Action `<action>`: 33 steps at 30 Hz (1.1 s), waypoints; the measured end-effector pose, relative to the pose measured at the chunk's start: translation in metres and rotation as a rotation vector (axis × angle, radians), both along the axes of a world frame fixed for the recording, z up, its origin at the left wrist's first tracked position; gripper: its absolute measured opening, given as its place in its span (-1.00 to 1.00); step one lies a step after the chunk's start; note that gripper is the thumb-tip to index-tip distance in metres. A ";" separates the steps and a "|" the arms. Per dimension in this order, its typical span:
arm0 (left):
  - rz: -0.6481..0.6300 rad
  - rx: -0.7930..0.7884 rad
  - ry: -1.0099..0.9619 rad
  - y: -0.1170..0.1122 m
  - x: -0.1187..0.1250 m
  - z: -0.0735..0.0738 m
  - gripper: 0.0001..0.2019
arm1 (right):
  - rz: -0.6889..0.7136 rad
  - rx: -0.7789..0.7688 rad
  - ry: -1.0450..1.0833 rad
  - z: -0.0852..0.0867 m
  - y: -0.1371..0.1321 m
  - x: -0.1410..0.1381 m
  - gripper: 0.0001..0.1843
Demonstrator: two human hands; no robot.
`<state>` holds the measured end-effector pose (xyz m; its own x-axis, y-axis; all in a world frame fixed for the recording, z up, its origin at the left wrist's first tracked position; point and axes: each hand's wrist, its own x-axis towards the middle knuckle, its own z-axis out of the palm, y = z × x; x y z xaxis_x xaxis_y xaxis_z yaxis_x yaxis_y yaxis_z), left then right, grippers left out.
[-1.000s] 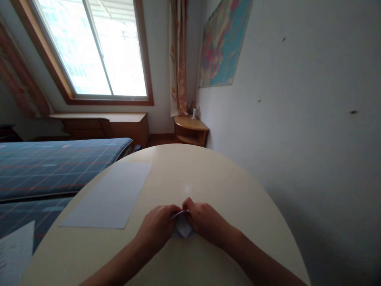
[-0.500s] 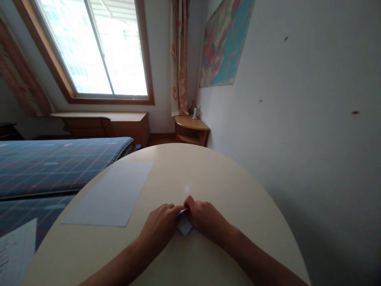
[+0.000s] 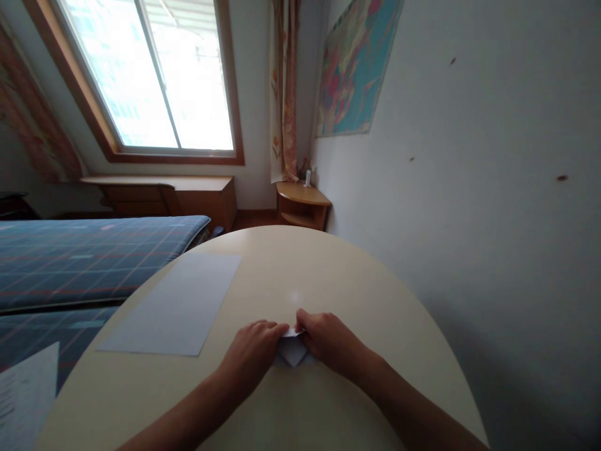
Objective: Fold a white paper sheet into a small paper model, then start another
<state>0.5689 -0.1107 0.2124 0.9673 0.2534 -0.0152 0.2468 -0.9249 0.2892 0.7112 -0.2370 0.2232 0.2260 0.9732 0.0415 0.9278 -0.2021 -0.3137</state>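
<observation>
Nearest, two bare forearms come in from the near edge of the round cream surface [image 3: 375, 275] and meet a little right of its middle. The left hand [image 3: 251, 356] and the right hand [image 3: 328, 341] lie knuckles up on either side of a small folded piece of white paper [image 3: 292, 352], which sits flat on the surface with its pointed end towards the near edge. Each hand's grip is closed on the folded paper. The fingertips of the left hand and the thumb of the right hand pinch its far edge, almost touching each other there.

Left of the hands, a flat pale grey sheet of paper [image 3: 176, 304] lies on the surface, well apart from the folded piece. At the near left corner, a printed white sheet [image 3: 23, 401] rests on the bed with a blue plaid cover [image 3: 94, 250].

Farther off stand a low wooden cabinet [image 3: 188, 197] under the wide window [image 3: 154, 75] and a rounded wooden corner shelf [image 3: 303, 207]. A patterned curtain [image 3: 284, 94] hangs above the shelf, and a colourful map [image 3: 354, 62] is on the right wall.
</observation>
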 end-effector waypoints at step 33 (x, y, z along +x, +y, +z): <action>0.003 -0.393 -0.123 0.011 0.001 0.011 -0.65 | 0.154 0.229 0.376 0.001 -0.012 0.025 -0.80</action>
